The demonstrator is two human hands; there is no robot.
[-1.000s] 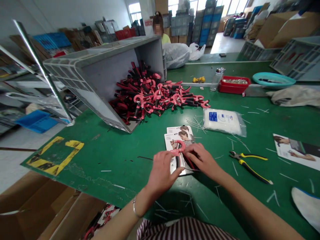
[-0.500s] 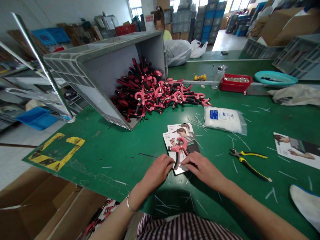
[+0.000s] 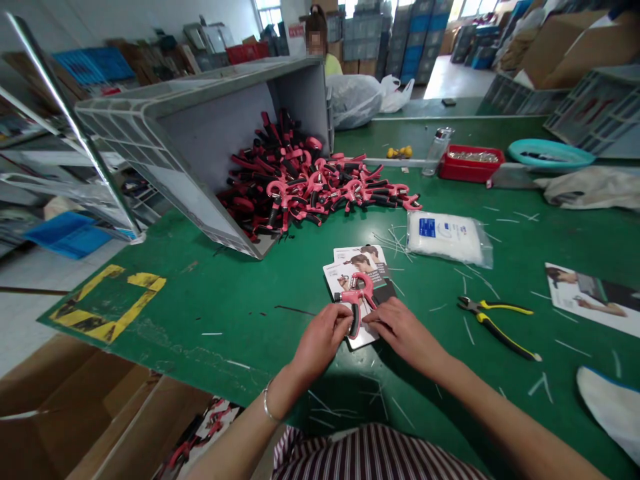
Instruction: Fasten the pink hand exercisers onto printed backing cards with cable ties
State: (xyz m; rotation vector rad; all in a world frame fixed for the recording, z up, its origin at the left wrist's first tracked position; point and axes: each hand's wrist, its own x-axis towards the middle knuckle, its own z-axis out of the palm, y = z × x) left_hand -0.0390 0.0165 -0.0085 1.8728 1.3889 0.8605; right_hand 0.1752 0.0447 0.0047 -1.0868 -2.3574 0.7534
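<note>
A pink-and-black adjustable hand grip exerciser (image 3: 356, 300) lies on a printed packaging card (image 3: 349, 280), with a second card (image 3: 361, 255) partly beneath. My left hand (image 3: 320, 339) presses against the grip's black handle from the left. From the right, my right hand (image 3: 403, 332) has its fingertips at the same handle and on the card's lower edge. The lower end of the handle sits between my hands. Beyond them, many similar grips form a heap (image 3: 315, 190) spilling from a tipped grey plastic crate (image 3: 200, 133).
Yellow-handled pliers (image 3: 495, 327) and a clear bag of white items (image 3: 447, 237) lie on the green work mat (image 3: 210, 320), among scattered white plastic clippings. A red tray (image 3: 470, 163) and teal dish (image 3: 550, 152) stand beyond. A co-worker (image 3: 320, 47) sits behind the crate.
Both hands have closed in on the grip's handle from either side. The grip and cards lie about where they did, and the camera view has shifted slightly.
</note>
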